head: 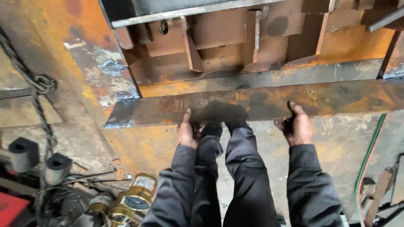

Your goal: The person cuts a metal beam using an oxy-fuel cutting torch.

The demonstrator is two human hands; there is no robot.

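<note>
A long, flat, rusty steel plate lies crosswise in front of me, resting against a large orange-rusted steel structure with welded ribs. My left hand grips the plate's near edge left of centre, thumb up on its top face. My right hand grips the same edge further right, fingers curled over the top. Both arms are in dark grey sleeves, and my legs in dark trousers stand below the plate between the hands.
A twisted rope or chain hangs at the left. Two dark cylindrical blocks, gold-coloured cans and scrap lie at the lower left. Green and red hoses run along the floor on the right beside metal pieces.
</note>
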